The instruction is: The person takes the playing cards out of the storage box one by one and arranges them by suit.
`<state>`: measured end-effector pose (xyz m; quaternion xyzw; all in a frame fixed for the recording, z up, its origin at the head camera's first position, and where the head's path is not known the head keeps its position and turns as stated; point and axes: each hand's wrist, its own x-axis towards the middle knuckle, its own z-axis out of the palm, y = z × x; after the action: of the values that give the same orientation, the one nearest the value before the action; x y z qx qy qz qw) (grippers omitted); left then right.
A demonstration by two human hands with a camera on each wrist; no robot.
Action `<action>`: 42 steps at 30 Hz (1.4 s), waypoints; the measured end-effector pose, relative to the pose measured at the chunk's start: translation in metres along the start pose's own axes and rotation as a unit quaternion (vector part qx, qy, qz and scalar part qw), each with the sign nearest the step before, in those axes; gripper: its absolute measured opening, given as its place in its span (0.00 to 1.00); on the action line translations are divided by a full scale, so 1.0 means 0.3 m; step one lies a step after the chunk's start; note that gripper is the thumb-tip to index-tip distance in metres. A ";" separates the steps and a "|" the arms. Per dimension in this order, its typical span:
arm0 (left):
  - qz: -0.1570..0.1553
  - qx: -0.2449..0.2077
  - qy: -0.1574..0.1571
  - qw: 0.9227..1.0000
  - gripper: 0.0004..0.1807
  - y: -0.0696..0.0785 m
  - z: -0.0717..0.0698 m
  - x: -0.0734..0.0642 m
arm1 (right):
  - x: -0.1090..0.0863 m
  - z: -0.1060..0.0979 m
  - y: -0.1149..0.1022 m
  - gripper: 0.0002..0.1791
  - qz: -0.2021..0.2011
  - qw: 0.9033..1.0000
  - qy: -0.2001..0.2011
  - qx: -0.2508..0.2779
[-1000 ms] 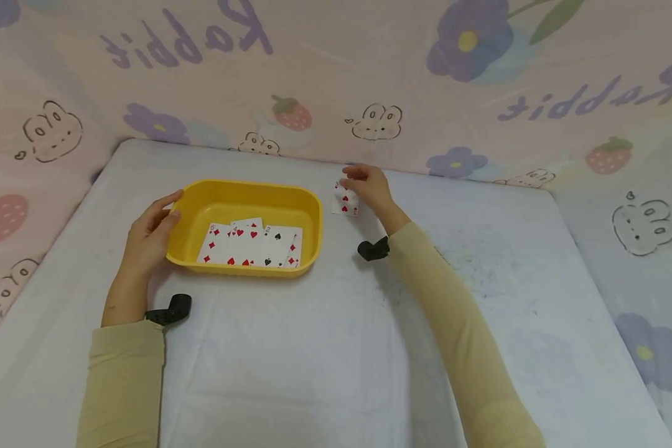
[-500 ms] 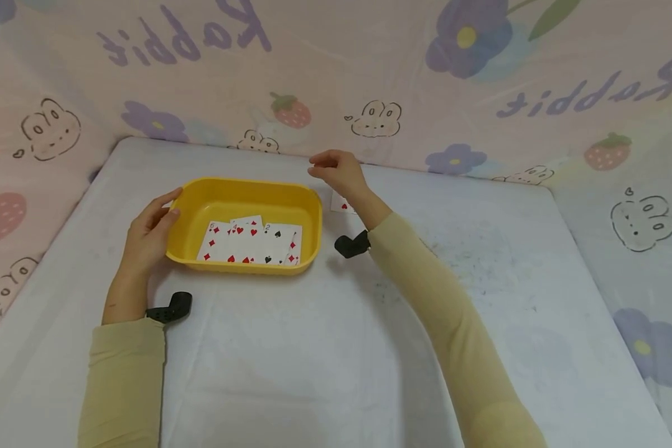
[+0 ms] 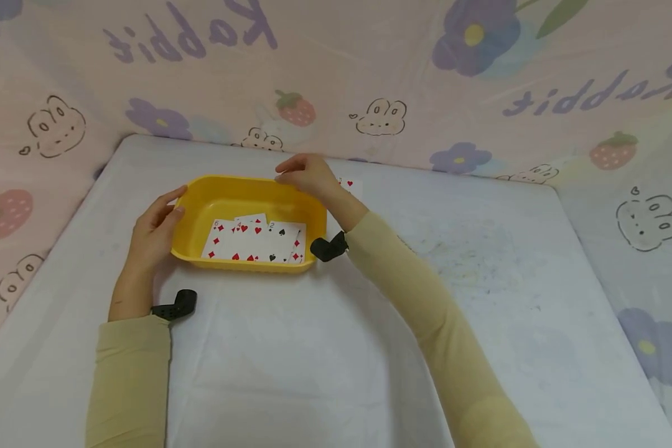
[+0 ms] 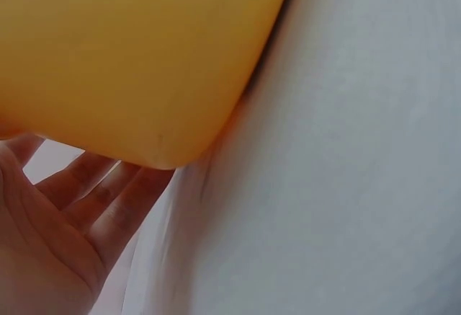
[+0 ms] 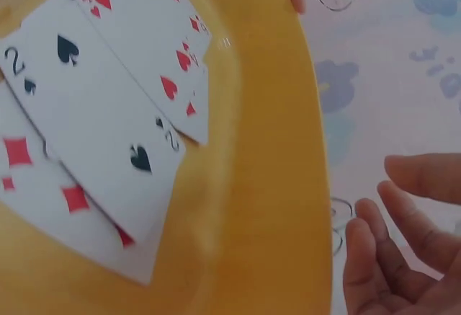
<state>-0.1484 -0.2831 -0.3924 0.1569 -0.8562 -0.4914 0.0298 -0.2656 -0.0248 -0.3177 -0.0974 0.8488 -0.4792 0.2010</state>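
Observation:
A yellow plastic basin (image 3: pixel 246 266) stands on the white-covered table. In it lie overlapping playing cards: a six of diamonds (image 3: pixel 216 239), a four of hearts (image 5: pixel 130 23), a two of spades (image 5: pixel 101 113) and another diamond card (image 5: pixel 43 185) partly covered. My left hand (image 3: pixel 155 233) holds the basin's left end by the rim, its fingers against the outer wall in the left wrist view. Over the far right rim hovers my right hand (image 3: pixel 310 177), fingers loosely bent and nothing seen between them. Behind its wrist a heart card (image 3: pixel 351 183) lies on the table, mostly hidden.
White cloth (image 3: pixel 291 348) covers the table, with dark smudges (image 3: pixel 476 264) right of centre. A printed curtain (image 3: pixel 336 68) with rabbits and flowers hangs along the far edge and both sides. A black wrist camera (image 3: pixel 329 247) overlaps the basin's right end.
My right hand has left the heart card on the table and moved left, over the basin's far rim. My left hand stays at the basin's left end.

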 end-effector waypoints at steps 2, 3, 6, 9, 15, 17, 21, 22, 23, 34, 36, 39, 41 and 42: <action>0.002 0.000 0.002 1.000 0.24 0.001 0.002 0.001 | 0.004 0.014 -0.006 0.16 0.002 1.000 -0.011 -0.004; 0.003 -0.001 0.003 1.000 0.24 0.003 0.003 0.001 | 0.005 0.021 -0.008 0.16 0.005 1.000 -0.015 -0.006; 0.004 -0.004 0.003 1.000 0.24 0.008 0.008 0.002 | 0.009 0.039 -0.011 0.15 0.012 1.000 -0.024 -0.010; 0.005 -0.007 0.004 1.000 0.24 0.013 0.013 0.004 | 0.010 0.055 -0.008 0.14 0.013 0.999 -0.032 -0.006; 0.002 -0.012 -0.002 1.000 0.24 0.017 0.020 0.010 | 0.006 0.082 -0.003 0.14 0.001 0.998 -0.056 0.000; -0.002 -0.012 -0.003 1.000 0.24 0.018 0.021 0.009 | 0.006 0.091 0.000 0.14 0.003 0.998 -0.067 -0.014; 0.002 -0.011 -0.008 1.000 0.24 0.020 0.018 0.007 | 0.001 0.105 0.007 0.14 0.015 0.994 -0.098 -0.053; 0.002 -0.010 -0.010 1.000 0.24 0.020 0.017 0.005 | 0.000 0.108 0.009 0.14 0.016 0.992 -0.107 -0.058; 0.002 -0.009 -0.011 1.000 0.24 0.020 0.016 0.004 | -0.001 0.111 0.010 0.15 0.017 0.991 -0.118 -0.062; -0.010 -0.012 -0.010 1.000 0.24 0.009 0.003 0.003 | 0.013 0.131 0.021 0.15 0.025 0.981 -0.183 -0.067; -0.015 -0.014 -0.009 1.000 0.24 0.007 0.002 0.002 | 0.017 0.134 0.024 0.15 0.026 0.979 -0.190 -0.066; -0.017 -0.016 -0.007 1.000 0.24 0.004 0.000 0.003 | 0.022 0.138 0.029 0.15 0.021 0.977 -0.200 -0.073; -0.016 -0.017 -0.005 1.000 0.24 0.001 -0.002 0.004 | 0.023 0.140 0.029 0.15 0.015 0.975 -0.209 -0.077; -0.016 -0.017 -0.003 1.000 0.24 0.000 -0.002 0.004 | 0.024 0.142 0.029 0.16 0.011 0.974 -0.214 -0.078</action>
<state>-0.1494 -0.2840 -0.3921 0.1684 -0.8453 -0.5066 0.0217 -0.2534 -0.0558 -0.3465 -0.2036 0.8220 -0.3774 0.3747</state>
